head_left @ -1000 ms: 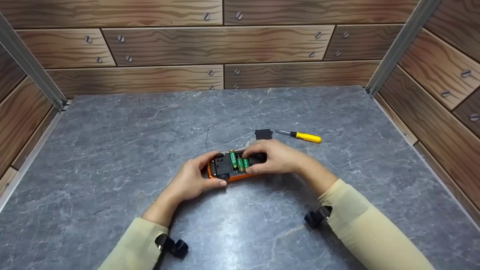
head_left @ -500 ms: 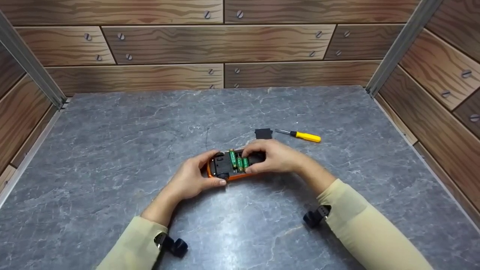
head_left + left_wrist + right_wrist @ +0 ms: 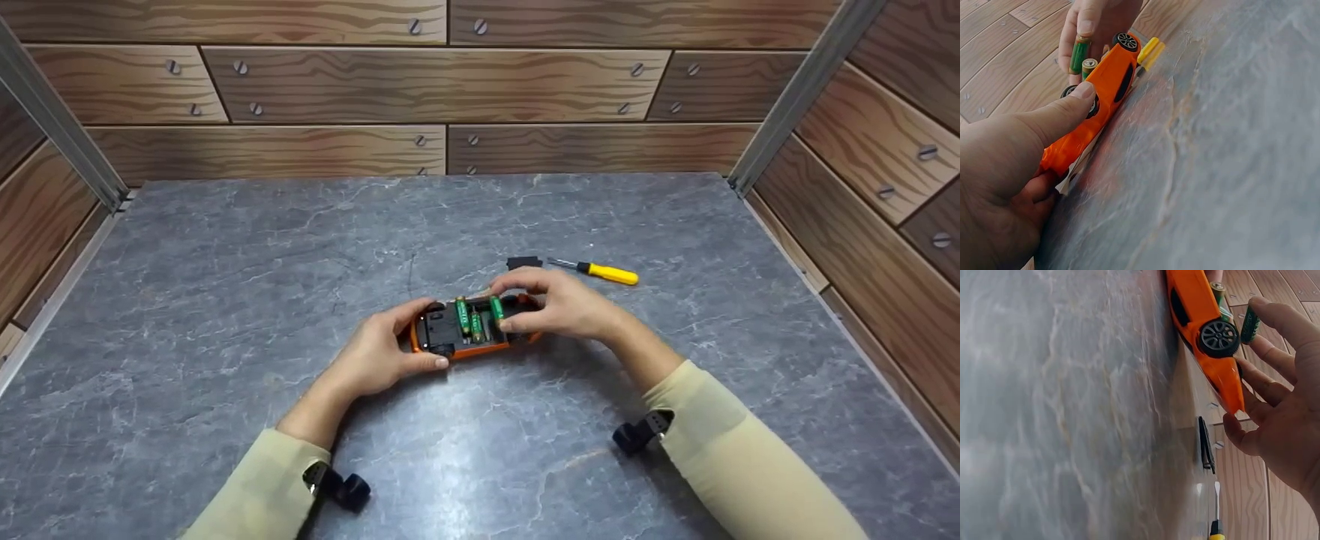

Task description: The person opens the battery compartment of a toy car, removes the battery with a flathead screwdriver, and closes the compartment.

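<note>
An orange toy car [image 3: 480, 350] lies upside down on the table, its black underside and battery compartment facing up. My left hand [image 3: 379, 352] grips one end of it, thumb along the near side by a wheel. Between thumb and fingertips my right hand [image 3: 562, 304] pinches a green battery [image 3: 496, 309], lifted just above the car; the right wrist view shows this battery [image 3: 1250, 325] apart from the wheel. Two more green batteries are at the compartment: one [image 3: 462, 315] sticks up at its left side, another [image 3: 476, 327] sits beside it.
Behind the right hand lies a black battery cover [image 3: 523, 262], partly hidden by that hand. A screwdriver [image 3: 611, 274] with a yellow handle is beside it. Wood-patterned panels [image 3: 435, 86] wall in the grey marbled table [image 3: 300, 240] at the back and sides.
My right hand has lifted one battery out of the compartment, moving slightly up and to the right. The left hand keeps its grip on the toy car.
</note>
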Demonstrator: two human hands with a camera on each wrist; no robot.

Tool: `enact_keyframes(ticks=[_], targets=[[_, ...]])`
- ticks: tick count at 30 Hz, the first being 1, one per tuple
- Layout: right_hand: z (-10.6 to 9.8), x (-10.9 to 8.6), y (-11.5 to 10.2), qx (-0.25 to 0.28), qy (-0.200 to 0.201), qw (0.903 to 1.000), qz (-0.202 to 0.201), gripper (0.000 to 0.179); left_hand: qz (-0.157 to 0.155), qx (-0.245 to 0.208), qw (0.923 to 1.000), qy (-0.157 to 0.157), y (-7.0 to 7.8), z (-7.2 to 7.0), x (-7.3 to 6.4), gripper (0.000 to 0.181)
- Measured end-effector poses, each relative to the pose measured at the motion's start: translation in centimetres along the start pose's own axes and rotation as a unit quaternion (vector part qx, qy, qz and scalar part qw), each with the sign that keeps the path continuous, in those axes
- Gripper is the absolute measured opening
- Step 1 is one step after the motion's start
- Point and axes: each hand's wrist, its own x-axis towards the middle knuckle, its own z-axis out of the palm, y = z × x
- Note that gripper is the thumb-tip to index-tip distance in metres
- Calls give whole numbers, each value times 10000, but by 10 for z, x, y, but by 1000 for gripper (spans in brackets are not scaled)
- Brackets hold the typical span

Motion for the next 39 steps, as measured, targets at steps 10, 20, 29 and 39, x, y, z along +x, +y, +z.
enact_keyframes(ticks=[10,20,29,39], targets=[[-15,-16,7,-5,365,9992,168,45,-206,-43,9997,-92,3,-1,-1,97],[-30,-35,20,-260,709,9967,294,49,-144,-94,9998,-125,3,0,-1,97],[-38,-48,33,-387,888,9948,309,47,-171,-127,9997,-134,3,0,-1,97],[-43,-59,46,-627,894,9932,413,46,-140,-80,9998,-127,3,0,-1,98]])
